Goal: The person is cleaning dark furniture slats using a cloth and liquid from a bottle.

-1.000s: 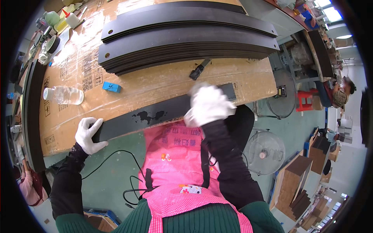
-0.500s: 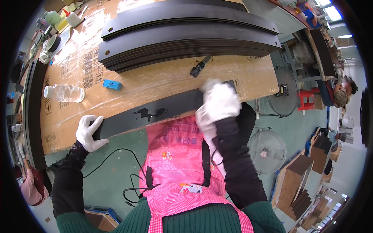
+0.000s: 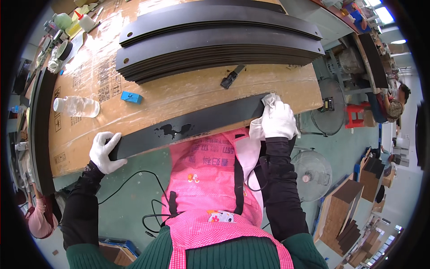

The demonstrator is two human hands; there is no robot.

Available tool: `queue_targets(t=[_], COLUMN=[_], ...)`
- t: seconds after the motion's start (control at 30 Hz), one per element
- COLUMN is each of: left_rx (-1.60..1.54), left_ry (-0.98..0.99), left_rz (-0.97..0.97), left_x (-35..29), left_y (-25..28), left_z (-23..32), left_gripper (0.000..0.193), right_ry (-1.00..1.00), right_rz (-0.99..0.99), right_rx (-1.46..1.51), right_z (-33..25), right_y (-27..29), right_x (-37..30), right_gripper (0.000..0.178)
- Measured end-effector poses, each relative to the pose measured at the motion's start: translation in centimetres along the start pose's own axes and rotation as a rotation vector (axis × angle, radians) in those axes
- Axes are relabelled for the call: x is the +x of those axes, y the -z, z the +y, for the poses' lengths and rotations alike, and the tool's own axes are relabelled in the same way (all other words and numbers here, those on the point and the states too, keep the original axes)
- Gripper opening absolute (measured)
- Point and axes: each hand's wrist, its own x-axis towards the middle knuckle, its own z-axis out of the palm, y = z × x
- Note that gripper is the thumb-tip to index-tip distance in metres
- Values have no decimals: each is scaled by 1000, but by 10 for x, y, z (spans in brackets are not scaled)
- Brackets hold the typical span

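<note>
A long black board point(image 3: 215, 113) lies slantwise along the near edge of the table, its right end farther off than its left. Liquid point(image 3: 172, 130) has pooled in a dark, shiny patch left of its middle. My left hand point(image 3: 105, 152), in a white glove, grips the board's left end with the thumb on one side and the fingers round the end. At the right end, my gloved right hand point(image 3: 279, 120) presses a crumpled white cloth point(image 3: 270, 100) on the board, and part of the cloth hangs over the near edge.
Stacked black boards point(image 3: 219, 47) fill the table's far side. Nearer lie a black clip-like tool point(image 3: 232, 77), a small blue block point(image 3: 131, 97) and a clear bottle point(image 3: 77, 106). Another stack point(image 3: 40, 130) stands left. Fans point(image 3: 309, 172) and a red stool point(image 3: 354, 115) are at right.
My right hand has slid the cloth rightward along the board to its right end. My left hand keeps its grip, and the wet patch looks the same.
</note>
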Motion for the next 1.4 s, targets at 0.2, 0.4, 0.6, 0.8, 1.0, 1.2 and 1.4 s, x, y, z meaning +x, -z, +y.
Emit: queue_targets(t=[0.2,0.4,0.6,0.8,1.0,1.2,1.4], left_rx=[5,-10,10,8,-5,-21,-17], left_ry=[16,10,21,29,10,6,-15], left_rz=[-15,6,-24,-10,-3,4,13], left_x=[-3,0,-5,0,-4,1,-4], left_y=[-3,-6,-4,-4,-2,-5,-5], left_z=[-2,-4,-2,-1,-3,-3,-5], left_gripper=[90,89,88,89,89,91,93], right_ry=[272,-234,82,-50,-156,-132,-65], right_rz=[72,-366,-205,-164,-482,-236,-343], right_rx=[130,-24,25,222,139,260,47], right_z=[-79,37,-48,7,-4,19,58], right_y=[33,24,58,9,58,9,21], right_x=[-40,34,-8,10,39,2,33], right_gripper=[29,44,25,26,31,31,31])
